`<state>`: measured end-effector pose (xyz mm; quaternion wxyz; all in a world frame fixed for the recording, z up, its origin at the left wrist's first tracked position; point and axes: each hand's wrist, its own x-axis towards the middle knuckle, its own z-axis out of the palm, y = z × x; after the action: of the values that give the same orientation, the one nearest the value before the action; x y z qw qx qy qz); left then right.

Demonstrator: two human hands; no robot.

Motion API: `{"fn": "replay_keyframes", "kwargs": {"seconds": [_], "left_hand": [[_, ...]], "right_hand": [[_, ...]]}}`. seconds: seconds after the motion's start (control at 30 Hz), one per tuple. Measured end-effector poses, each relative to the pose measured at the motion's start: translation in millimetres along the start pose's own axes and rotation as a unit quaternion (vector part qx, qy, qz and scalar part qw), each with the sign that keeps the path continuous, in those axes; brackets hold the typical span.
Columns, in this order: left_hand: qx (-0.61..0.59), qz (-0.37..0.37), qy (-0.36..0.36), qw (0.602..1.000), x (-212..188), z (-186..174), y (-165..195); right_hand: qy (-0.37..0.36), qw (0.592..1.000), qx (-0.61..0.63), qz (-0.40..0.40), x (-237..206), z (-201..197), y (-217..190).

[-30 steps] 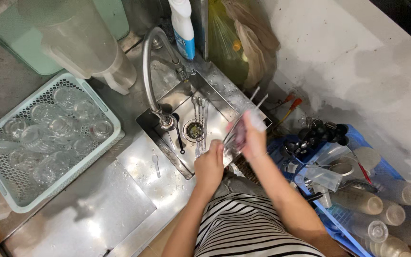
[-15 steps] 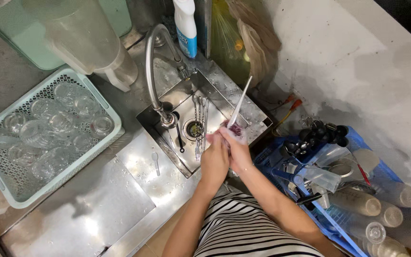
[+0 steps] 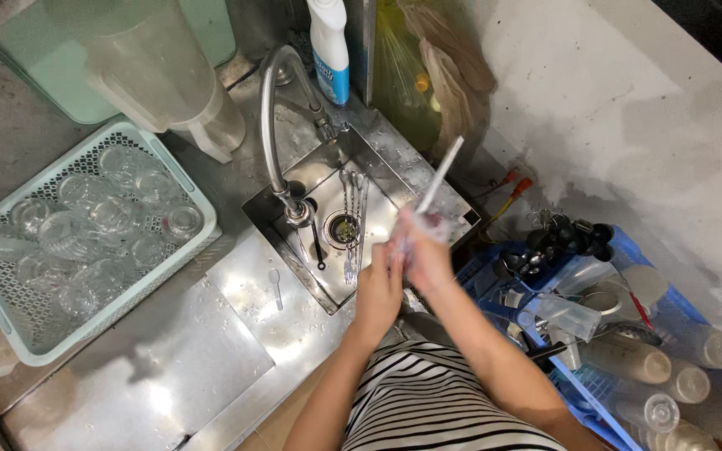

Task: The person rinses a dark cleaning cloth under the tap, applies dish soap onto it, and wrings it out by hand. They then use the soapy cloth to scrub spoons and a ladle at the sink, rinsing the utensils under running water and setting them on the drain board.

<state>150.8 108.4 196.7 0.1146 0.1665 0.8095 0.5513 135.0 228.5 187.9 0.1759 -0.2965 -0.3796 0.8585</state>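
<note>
Both hands hide the white stick's base.

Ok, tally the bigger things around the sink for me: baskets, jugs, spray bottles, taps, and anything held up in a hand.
Green basket: 1
Blue crate: 1
Clear jug: 1
Spray bottle: 1
Tap: 1
White stick gripped in the right hand: 1
Total: 6
</note>
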Motion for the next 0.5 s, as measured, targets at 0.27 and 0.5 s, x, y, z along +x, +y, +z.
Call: {"fn": "replay_keyframes", "kwargs": {"seconds": [0.27, 0.5], "left_hand": [[0.266, 0.31, 0.081, 0.909, 16, -58, 41], [0.384, 0.22, -0.153, 0.884, 51, -60, 21]], "right_hand": [[-0.238, 0.808, -0.532, -0.088, 19, -31, -43], [-0.322, 0.576, -0.725, -0.197, 11, -23, -76]]}}
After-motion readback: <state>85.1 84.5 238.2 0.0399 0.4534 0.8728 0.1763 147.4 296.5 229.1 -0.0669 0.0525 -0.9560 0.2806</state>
